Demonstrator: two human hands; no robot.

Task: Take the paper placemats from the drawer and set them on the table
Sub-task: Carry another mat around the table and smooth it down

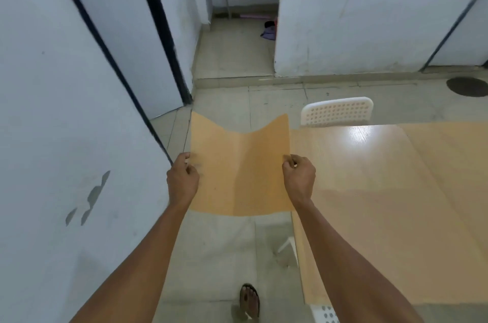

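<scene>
An orange-tan paper placemat [239, 164] hangs in the air between both hands, sagging in the middle, over the floor just left of the table. My left hand [182, 178] pinches its left edge. My right hand [298, 177] pinches its right edge. The light wooden table [369, 190] lies to the right, its left edge close to my right hand. Another orange-tan sheet [449, 148] lies flat on the table's far right part. The drawer is out of view.
A white perforated chair back [336, 111] stands at the table's far side, and another white chair part [326, 313] shows near the bottom. A white wall and door [79, 111] run along the left. My sandalled foot [249, 300] stands on the tiled floor.
</scene>
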